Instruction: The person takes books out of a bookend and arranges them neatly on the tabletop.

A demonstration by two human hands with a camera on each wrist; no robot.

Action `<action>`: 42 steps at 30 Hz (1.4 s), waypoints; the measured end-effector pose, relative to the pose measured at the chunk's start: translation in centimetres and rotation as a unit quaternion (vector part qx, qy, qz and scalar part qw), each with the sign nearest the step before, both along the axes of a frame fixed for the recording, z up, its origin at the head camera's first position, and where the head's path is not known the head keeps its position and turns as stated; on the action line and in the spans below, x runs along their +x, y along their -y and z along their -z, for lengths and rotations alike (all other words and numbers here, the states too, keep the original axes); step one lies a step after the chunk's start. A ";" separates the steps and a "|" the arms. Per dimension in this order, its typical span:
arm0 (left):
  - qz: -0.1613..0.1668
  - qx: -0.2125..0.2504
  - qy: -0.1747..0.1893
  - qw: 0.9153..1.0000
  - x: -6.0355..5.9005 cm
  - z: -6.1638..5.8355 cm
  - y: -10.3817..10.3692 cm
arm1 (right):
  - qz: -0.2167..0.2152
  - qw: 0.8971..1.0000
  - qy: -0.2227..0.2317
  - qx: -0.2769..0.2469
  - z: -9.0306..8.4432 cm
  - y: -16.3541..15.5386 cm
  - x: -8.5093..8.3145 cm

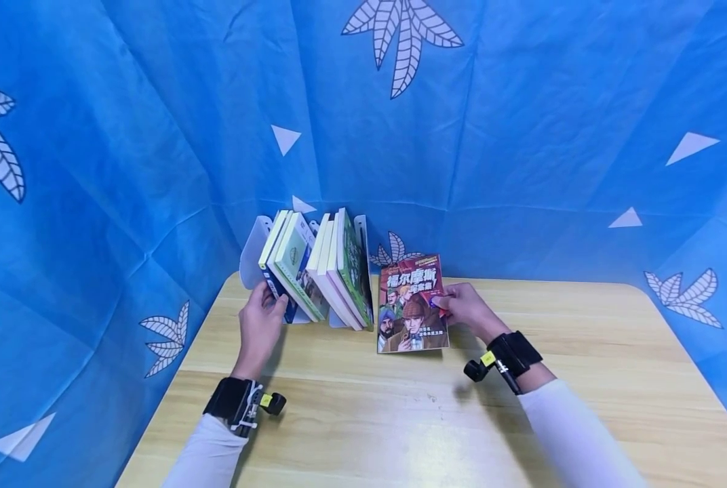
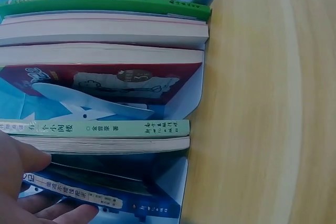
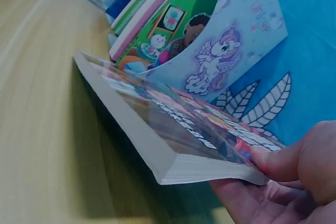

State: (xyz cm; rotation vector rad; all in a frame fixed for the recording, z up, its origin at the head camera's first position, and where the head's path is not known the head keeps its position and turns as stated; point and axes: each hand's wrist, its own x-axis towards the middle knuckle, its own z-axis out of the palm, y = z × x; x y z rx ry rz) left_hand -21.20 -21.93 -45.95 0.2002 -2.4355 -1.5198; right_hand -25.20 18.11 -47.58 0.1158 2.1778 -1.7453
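The right hand (image 1: pixel 468 310) reaches forward over the desk (image 1: pixel 400 420); its grip pinches the right edge of the detective book (image 1: pixel 412 303), which stands tilted beside the leaning books (image 1: pixel 315 268). The left hand (image 1: pixel 260 325) holds the blue book (image 2: pixel 100 195) at the row's left end, fingers curled around it.
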 end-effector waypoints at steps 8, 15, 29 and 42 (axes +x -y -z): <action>-0.007 -0.021 -0.026 0.999 -0.5 0.3 -0.5 | 0.011 0.999 0.003 0.049 1.2 1.1 -0.8; -0.038 -0.063 -0.067 0.995 -0.8 0.5 -0.9 | 0.006 0.986 -0.030 0.164 1.9 1.5 -0.8; -0.082 -0.094 -0.095 0.988 -1.7 1.4 -1.5 | 0.020 0.937 -0.106 0.331 1.2 2.1 -0.1; -0.142 -0.107 -0.155 0.972 -2.0 2.0 -1.9 | 0.022 0.944 -0.087 0.316 1.3 1.1 1.1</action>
